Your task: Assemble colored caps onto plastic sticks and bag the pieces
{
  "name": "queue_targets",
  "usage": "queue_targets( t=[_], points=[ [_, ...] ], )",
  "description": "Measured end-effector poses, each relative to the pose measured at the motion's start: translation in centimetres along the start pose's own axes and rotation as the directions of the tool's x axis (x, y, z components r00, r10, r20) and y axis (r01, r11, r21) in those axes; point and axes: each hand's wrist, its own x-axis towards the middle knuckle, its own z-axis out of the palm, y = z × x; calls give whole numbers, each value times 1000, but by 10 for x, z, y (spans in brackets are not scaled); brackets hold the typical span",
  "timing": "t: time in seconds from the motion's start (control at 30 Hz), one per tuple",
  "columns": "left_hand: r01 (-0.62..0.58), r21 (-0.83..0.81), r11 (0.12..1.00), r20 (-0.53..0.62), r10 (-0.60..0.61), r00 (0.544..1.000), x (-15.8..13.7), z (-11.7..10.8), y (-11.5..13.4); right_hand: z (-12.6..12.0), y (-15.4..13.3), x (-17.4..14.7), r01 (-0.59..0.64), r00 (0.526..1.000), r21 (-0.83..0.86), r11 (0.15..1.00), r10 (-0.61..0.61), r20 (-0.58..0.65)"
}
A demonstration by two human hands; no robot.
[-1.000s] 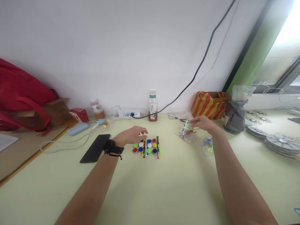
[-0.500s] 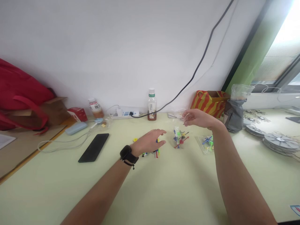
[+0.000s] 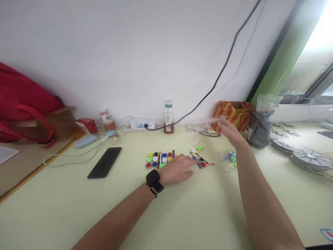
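Observation:
My left hand (image 3: 179, 169), with a black watch on its wrist, reaches over the table with fingers stretched out. Its fingertips are at the left edge of a loose pile of coloured plastic pieces (image 3: 203, 164), including red and black arrows; whether they touch is unclear. Partly behind this hand lie small coloured discs (image 3: 155, 159) in rows, with narrow sticks between some of them. Farther back, my right hand (image 3: 230, 131) is raised with fingers extended. Thin clear plastic (image 3: 201, 123) is blurred beside its fingertips; I see no grip on it.
A clear bag of coloured parts (image 3: 229, 159) lies near my right forearm. A black phone (image 3: 104, 163) is at left. Along the wall stand a drink bottle (image 3: 169, 118), a power strip (image 3: 145, 125) and a striped bag (image 3: 229, 116). Stacked grey discs (image 3: 310, 156) are at right.
My left hand has moved right, uncovering the rows of discs. The pile of pieces has spread lower and flatter. My right hand has moved right, its fingers straightened from a pinch.

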Motion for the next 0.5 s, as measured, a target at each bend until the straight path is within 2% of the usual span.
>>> queue_targets(
  t=[0.1, 0.17, 0.2, 0.3, 0.37, 0.5],
  points=[
    [-10, 30, 999, -21, 11, 1000, 1, 3, 1, 13, 3, -1, 19, 984, -185, 983, 14, 178],
    [-13, 51, 999, -45, 15, 999, 3, 6, 2, 19, -4, -3, 66, 943, -222, 973, 12, 332],
    [-14, 60, 998, -59, 18, 998, 3, 7, 3, 22, -10, -4, 95, 909, -209, 973, 1, 417],
    [-31, 68, 997, -99, 38, 994, 6, 12, 10, 34, -30, -10, 191, 768, -160, 968, -46, 639],
    [-56, 63, 996, -120, 64, 991, 7, 16, 14, 44, -42, -14, 247, 697, -173, 953, -51, 715],
    [-126, 61, 990, -114, 132, 985, 9, 21, 18, 61, -52, -18, 333, 569, -261, 906, 28, 822]
  ],
)
